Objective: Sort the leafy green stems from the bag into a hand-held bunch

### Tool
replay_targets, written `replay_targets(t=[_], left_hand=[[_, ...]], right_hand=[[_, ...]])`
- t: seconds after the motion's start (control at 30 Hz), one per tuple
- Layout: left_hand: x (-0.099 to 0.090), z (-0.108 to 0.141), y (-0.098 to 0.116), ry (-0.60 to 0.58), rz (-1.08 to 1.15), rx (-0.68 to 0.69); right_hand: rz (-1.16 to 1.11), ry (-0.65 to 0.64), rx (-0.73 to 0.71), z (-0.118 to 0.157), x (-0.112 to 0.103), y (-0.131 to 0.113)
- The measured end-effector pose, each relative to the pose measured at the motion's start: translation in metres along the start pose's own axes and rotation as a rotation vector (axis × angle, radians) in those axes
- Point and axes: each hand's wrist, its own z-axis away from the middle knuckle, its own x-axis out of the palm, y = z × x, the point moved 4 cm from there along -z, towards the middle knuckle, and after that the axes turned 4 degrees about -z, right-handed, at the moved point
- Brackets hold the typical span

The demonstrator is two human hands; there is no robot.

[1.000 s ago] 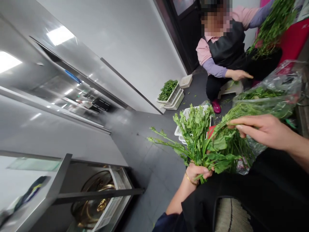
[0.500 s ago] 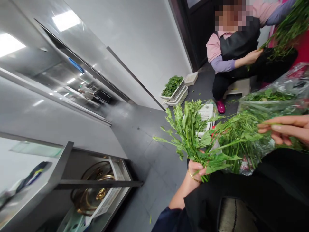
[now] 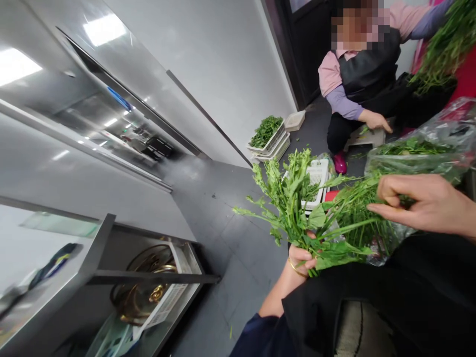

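My left hand point(image 3: 302, 259), with a gold bracelet at the wrist, is closed round the stems of a bunch of leafy greens point(image 3: 293, 198). The leaves fan out up and to the left. To the right, my right hand point(image 3: 414, 201) is beside the long stems, its fingers bent and thumb stretched toward the bunch; a gap shows between thumb and forefinger. Nothing is plainly held in it. Behind and below the stems lies a pile of greens point(image 3: 372, 233) in clear plastic.
A seated person point(image 3: 368, 69) holds greens at the upper right. White baskets point(image 3: 320, 173) stand on the floor beyond my bunch. Stacked baskets point(image 3: 275, 144) with greens are by the wall. A metal shelf point(image 3: 148, 280) holds glass lids at the lower left.
My right hand has moved left, closer to the bunch, and its fingertips have parted from a stem. The other person's lower hand has dropped away from the greens. My left hand keeps its hold.
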Motion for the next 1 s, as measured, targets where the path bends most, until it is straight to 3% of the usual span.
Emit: replay_targets(t=[0.1, 0.27, 0.4, 0.67, 0.8, 0.9, 1.0], left_hand=[[0.004, -0.001, 0.000, -0.002, -0.022, -0.032], [0.009, -0.002, -0.002, 0.035, -0.049, -0.059], [0.013, -0.002, -0.005, 0.011, -0.017, -0.071], [0.034, -0.007, 0.003, 0.046, 0.000, -0.108], [0.038, -0.009, 0.006, 0.112, -0.051, -0.057], [0.031, -0.007, 0.004, 0.174, -0.048, -0.014], [0.024, -0.006, 0.000, 0.110, -0.027, -0.035]], right_hand=[[0.169, -0.024, -0.068, -0.005, 0.013, -0.003], [0.394, -0.192, -0.339, -0.004, 0.035, -0.020], [0.502, -0.258, -0.464, -0.007, 0.052, -0.022], [0.497, -0.216, -0.658, -0.004, 0.057, -0.033], [0.481, -0.288, -0.556, 0.000, 0.060, -0.036], [0.351, -0.487, -0.363, -0.004, 0.065, -0.030], [0.247, -0.710, -0.153, -0.011, 0.072, -0.018]])
